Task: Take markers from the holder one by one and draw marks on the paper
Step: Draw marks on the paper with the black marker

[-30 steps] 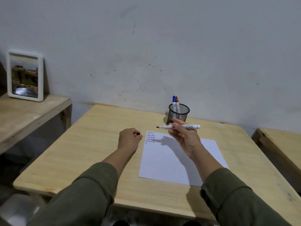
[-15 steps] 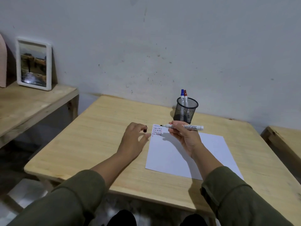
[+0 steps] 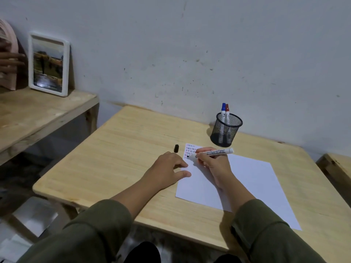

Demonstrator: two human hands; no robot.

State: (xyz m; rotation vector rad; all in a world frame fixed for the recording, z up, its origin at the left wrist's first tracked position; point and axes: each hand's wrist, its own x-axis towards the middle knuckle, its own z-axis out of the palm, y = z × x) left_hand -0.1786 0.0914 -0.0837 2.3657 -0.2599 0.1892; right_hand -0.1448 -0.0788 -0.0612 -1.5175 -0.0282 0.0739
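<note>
A white sheet of paper [image 3: 250,179] lies on the wooden table [image 3: 117,154], with rows of short marks in its far-left corner. My right hand [image 3: 214,164] grips an uncapped black-tipped white marker [image 3: 212,152], its tip touching the paper just below the marks. My left hand [image 3: 167,171] rests flat with fingers spread, fingertips on the paper's left edge. The marker's black cap [image 3: 176,148] lies on the table beyond my left hand. A black mesh holder [image 3: 226,131] behind the paper contains a blue marker [image 3: 223,111] and a red marker [image 3: 227,112].
A lower wooden bench [image 3: 38,114] on the left carries a white-framed picture [image 3: 48,64] leaning on the wall. Another wooden surface [image 3: 336,166] shows at the right edge. The grey wall stands right behind the holder.
My left hand let go of the black cap, which now lies on the table, and flattened onto the paper's edge. My right hand lowered the marker tip to the paper.
</note>
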